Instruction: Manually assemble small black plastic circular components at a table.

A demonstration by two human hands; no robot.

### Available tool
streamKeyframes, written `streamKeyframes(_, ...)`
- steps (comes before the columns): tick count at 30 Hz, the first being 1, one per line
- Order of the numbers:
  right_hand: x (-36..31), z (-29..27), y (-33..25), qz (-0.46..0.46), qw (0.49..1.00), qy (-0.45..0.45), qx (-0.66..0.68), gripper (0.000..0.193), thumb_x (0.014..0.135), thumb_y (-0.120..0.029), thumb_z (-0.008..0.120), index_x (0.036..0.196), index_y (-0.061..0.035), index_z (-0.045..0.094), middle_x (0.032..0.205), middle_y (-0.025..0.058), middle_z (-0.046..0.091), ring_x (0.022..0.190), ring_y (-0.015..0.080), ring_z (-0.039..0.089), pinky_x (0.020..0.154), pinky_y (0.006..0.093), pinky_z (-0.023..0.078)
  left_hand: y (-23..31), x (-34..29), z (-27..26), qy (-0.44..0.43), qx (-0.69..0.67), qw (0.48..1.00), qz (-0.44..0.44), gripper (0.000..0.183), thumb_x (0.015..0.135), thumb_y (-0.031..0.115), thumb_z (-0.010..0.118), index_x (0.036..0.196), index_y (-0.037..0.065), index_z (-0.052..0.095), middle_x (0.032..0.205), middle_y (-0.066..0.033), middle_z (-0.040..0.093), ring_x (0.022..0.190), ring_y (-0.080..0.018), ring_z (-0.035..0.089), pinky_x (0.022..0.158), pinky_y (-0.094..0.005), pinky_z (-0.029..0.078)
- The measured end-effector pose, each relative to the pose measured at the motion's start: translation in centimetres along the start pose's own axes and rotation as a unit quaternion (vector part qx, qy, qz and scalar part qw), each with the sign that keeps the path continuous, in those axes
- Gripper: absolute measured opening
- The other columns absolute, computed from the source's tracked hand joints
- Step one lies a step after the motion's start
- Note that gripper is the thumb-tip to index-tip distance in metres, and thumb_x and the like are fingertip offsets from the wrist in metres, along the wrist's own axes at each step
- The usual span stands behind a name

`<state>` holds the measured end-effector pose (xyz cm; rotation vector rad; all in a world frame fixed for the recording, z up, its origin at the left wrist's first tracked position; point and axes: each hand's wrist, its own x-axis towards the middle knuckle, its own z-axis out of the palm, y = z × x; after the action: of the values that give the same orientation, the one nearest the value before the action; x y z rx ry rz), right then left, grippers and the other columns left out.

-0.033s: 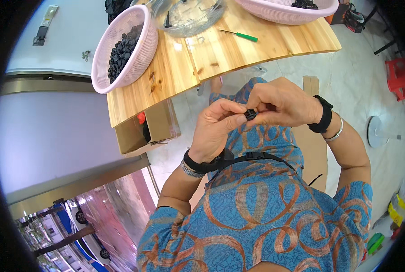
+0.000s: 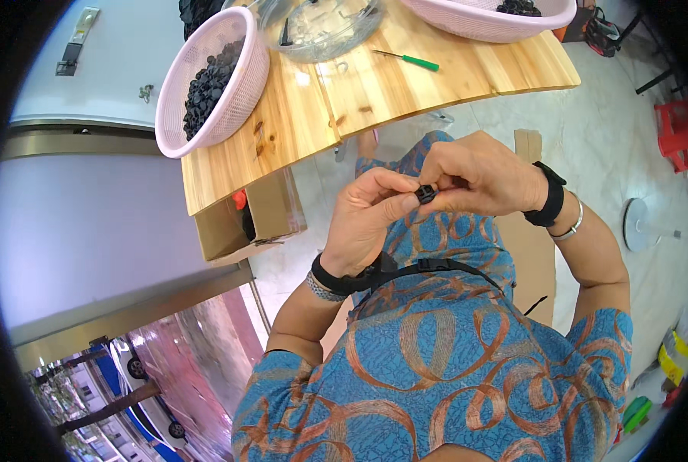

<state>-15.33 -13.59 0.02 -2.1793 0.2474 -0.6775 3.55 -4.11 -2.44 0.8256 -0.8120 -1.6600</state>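
A pink basket (image 2: 240,85) of dark pieces stood at the left of the wooden table (image 2: 305,115). Below it, above the lap, the left hand (image 2: 371,219) and right hand (image 2: 479,177) met fingertip to fingertip, both pinched shut on one small black part (image 2: 426,192) held between them; its long axis appeared to run hand to hand, though fingers hid most of it

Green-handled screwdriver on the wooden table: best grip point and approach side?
Take the green-handled screwdriver by its green handle, the thicker end pointing right, coming from above. It lies flat on the wooden table with bare wood around it; the thin metal shaft points toward the clear glass bowl.
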Motion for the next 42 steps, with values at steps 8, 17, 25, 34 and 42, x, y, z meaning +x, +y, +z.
streamKeyframes(8,1.1,-0.6,-0.6,0.071,0.997,-0.032,0.01,0.023,0.075,-0.019,0.071,0.084,-0.008,0.052,0.055,0.0003,0.046,0.046,0.0114,0.047,0.043,0.0238,0.033,0.1,0.6,-0.7,0.003,-0.019,1.0,-0.003,0.009,0.084,0.003,0.057,0.093,0.003,0.055,0.096,-0.0103,0.062,0.089,-0.0166,0.059,0.08,-0.0321,0.049)
streamKeyframes(17,1.6,0.8,0.1,0.142,0.922,0.062,0.355,0.022,0.081,-0.009,0.065,0.101,-0.0027,0.057,0.066,-0.004,0.053,0.055,0.0018,0.045,0.047,0.0163,0.034,2.2,1.0,-0.3,0.0,-0.155,0.988,-0.013,0.021,0.087,0.002,0.052,0.108,0.006,0.054,0.101,-0.0075,0.06,0.096,-0.0172,0.058,0.084,-0.0307,0.048)
streamKeyframes(25,2.5,2.0,0.6,0.173,0.894,0.11,0.399,0.025,0.079,-0.006,0.066,0.101,-0.0018,0.056,0.064,-0.0045,0.052,0.054,0.0011,0.044,0.047,0.0161,0.033,2.8,1.0,-0.7,0.008,-0.146,0.989,0.001,0.023,0.087,0.001,0.05,0.11,0.005,0.054,0.103,-0.0074,0.06,0.098,-0.0158,0.057,0.087,-0.0297,0.047)
streamKeyframes(34,3.1,1.9,0.2,0.134,0.922,0.078,0.355,0.02,0.074,-0.004,0.071,0.09,-0.0034,0.059,0.065,-0.0046,0.054,0.057,0.0,0.047,0.049,0.0155,0.035,3.1,0.3,-0.8,-0.022,-0.126,0.992,-0.005,0.017,0.086,0.001,0.053,0.102,0.004,0.056,0.099,-0.0062,0.058,0.091,-0.0158,0.057,0.083,-0.0313,0.047)
streamKeyframes(42,3.0,2.1,0.4,0.101,0.915,0.057,0.387,0.015,0.075,-0.003,0.069,0.088,-0.0029,0.06,0.067,-0.0034,0.057,0.057,0.0005,0.049,0.049,0.0156,0.035,2.8,0.1,-1.0,-0.045,-0.12,0.992,0.003,0.014,0.085,0.003,0.055,0.099,0.005,0.055,0.1,-0.006,0.058,0.095,-0.0162,0.055,0.085,-0.0317,0.046)
